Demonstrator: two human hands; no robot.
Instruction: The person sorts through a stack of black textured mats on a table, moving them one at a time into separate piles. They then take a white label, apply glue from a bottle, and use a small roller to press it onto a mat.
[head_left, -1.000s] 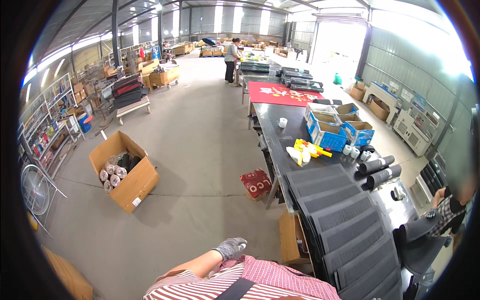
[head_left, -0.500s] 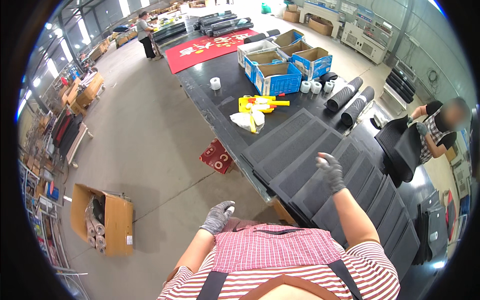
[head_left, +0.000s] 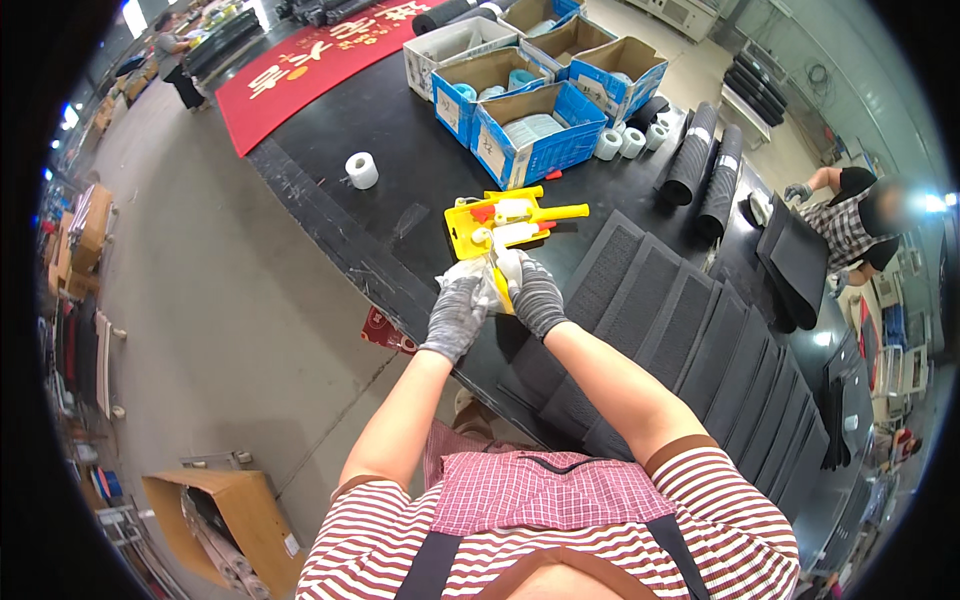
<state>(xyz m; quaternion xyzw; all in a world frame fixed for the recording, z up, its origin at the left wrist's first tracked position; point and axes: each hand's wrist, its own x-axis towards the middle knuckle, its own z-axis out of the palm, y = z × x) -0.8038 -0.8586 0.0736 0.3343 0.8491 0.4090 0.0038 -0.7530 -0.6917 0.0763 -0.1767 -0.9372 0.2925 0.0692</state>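
Observation:
Both my hands wear grey knit gloves and meet over the edge of a long black table (head_left: pixel 330 140). My left hand (head_left: pixel 458 312) and my right hand (head_left: pixel 532 292) are closed together on a small white and yellow item (head_left: pixel 492 270), partly hidden by the fingers. Just beyond them lies a pile of yellow tools (head_left: pixel 505 220) with red parts and white rollers. Overlapping dark ribbed mats (head_left: pixel 690 330) are laid in a row to my right.
Blue cardboard boxes (head_left: pixel 530 140) with rolls stand behind the yellow pile. A white tape roll (head_left: pixel 361 170), rolled black mats (head_left: pixel 705 165) and a red mat (head_left: pixel 300 70) lie on the table. A seated person (head_left: pixel 850 215) works at right. An open cardboard box (head_left: pixel 225 520) stands on the floor.
My view has tilted down and closer to the table. Both hands moved forward from near my body and came together on the white and yellow item by the yellow pile.

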